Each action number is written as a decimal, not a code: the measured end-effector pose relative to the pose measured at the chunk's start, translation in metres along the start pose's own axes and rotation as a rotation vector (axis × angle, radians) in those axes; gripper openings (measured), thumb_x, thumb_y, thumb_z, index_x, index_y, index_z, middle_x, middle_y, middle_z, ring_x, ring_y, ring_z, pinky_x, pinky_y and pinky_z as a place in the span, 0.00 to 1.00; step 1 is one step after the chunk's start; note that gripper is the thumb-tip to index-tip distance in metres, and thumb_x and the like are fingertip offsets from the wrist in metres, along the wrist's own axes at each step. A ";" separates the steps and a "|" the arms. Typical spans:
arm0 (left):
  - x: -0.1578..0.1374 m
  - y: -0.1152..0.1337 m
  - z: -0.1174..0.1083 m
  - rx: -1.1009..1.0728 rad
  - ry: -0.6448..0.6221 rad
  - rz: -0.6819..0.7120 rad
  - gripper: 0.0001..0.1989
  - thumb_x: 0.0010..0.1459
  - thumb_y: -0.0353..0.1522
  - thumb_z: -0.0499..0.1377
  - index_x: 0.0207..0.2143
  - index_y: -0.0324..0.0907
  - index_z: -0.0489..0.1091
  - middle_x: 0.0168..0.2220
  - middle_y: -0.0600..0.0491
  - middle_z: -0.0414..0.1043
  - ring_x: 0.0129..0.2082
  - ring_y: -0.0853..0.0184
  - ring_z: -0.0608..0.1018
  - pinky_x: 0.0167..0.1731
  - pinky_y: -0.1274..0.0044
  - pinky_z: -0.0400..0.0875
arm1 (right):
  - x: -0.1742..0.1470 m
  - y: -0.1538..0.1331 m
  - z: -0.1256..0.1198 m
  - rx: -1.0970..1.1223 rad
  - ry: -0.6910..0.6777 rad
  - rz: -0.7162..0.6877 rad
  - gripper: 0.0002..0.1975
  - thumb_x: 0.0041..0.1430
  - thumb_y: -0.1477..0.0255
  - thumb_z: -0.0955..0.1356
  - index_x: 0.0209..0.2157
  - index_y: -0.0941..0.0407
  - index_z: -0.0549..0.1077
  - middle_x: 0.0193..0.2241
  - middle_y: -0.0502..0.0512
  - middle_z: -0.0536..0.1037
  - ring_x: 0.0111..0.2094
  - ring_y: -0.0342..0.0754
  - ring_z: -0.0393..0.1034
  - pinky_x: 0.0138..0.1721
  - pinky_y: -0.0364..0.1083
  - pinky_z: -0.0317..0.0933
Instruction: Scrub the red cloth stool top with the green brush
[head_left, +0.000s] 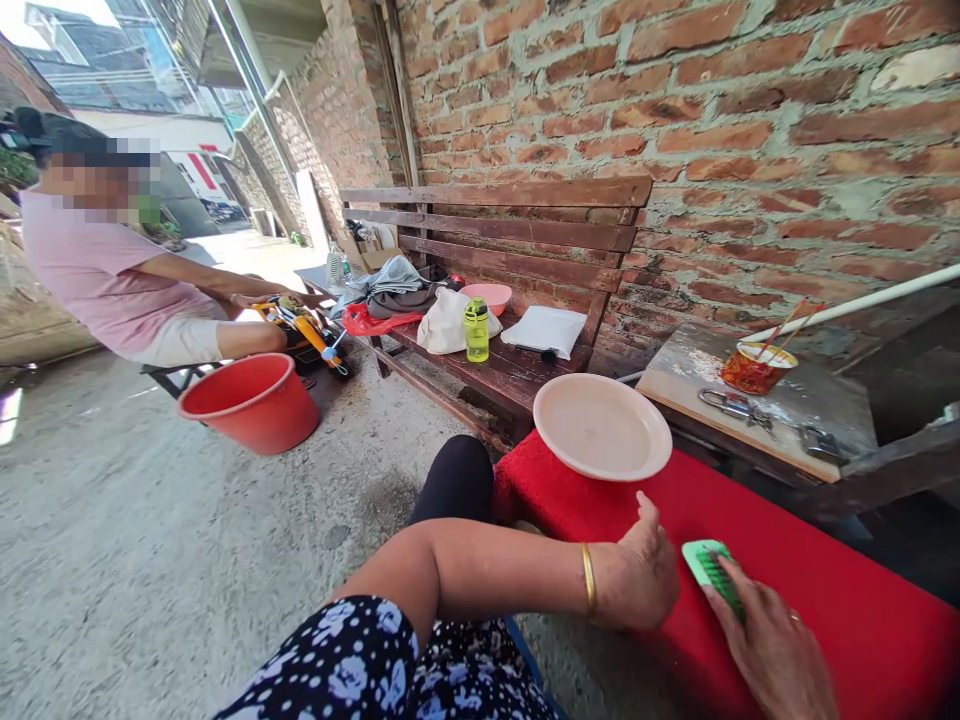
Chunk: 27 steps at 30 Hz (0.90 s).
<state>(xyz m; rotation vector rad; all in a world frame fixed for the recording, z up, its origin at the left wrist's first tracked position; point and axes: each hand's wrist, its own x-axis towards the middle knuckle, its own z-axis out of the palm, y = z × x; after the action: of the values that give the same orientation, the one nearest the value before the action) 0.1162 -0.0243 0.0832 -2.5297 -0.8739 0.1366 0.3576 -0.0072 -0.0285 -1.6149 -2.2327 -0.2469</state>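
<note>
My right hand [784,640] is closed on a green scrub brush [701,558] at the lower right. Its pale green edge and darker green bristles show beside my fingers. Under it spreads a bright red cloth [840,590], covering a low surface in front of me. My left hand [649,575], with a gold bangle at the wrist, hovers over the cloth's near side, holding nothing that I can see. One digit stretches up toward the basin, and the other fingers are partly hidden. A pale basin [551,445] with water stands at the cloth's far left end.
A wooden bench [517,390] carries a yellow-green bottle [477,335], a white packet [544,330], a pink bowl [491,297] and clothes. A red tub [259,425] stands left, near a seated person [97,240]. At right, a board [667,370] bears a red tub with sticks and padlocks.
</note>
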 end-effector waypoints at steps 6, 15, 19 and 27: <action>-0.001 0.001 -0.031 0.035 -0.057 0.043 0.19 0.61 0.36 0.50 0.45 0.48 0.80 0.45 0.43 0.78 0.47 0.42 0.76 0.51 0.37 0.57 | 0.003 -0.056 0.011 0.052 -0.003 -0.244 0.23 0.59 0.69 0.60 0.56 0.50 0.69 0.47 0.61 0.76 0.43 0.56 0.73 0.43 0.54 0.67; 0.009 0.016 -0.029 -0.028 -0.145 -0.009 0.15 0.55 0.37 0.56 0.39 0.50 0.82 0.44 0.45 0.79 0.49 0.41 0.74 0.54 0.38 0.55 | 0.013 0.002 -0.015 -0.184 0.006 0.084 0.29 0.65 0.53 0.54 0.57 0.51 0.69 0.36 0.62 0.78 0.29 0.58 0.72 0.28 0.53 0.62; -0.027 0.029 0.011 -0.137 -0.048 0.078 0.11 0.56 0.36 0.57 0.32 0.49 0.81 0.37 0.44 0.79 0.39 0.46 0.77 0.46 0.42 0.63 | 0.015 -0.007 -0.021 -0.077 -0.010 0.114 0.33 0.65 0.48 0.52 0.57 0.53 0.70 0.40 0.64 0.79 0.32 0.59 0.74 0.30 0.54 0.64; -0.156 -0.044 0.066 -0.213 -0.210 -0.130 0.08 0.58 0.31 0.59 0.35 0.42 0.79 0.41 0.44 0.77 0.44 0.53 0.75 0.54 0.53 0.59 | 0.014 -0.082 -0.005 0.151 -0.036 -0.229 0.25 0.68 0.53 0.55 0.57 0.47 0.70 0.49 0.58 0.77 0.46 0.54 0.72 0.44 0.53 0.66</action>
<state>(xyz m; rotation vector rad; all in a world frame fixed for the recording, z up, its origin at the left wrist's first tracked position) -0.0476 -0.0624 0.0361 -2.6789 -1.1885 0.2851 0.2774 -0.0232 -0.0121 -1.2975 -2.4017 -0.1066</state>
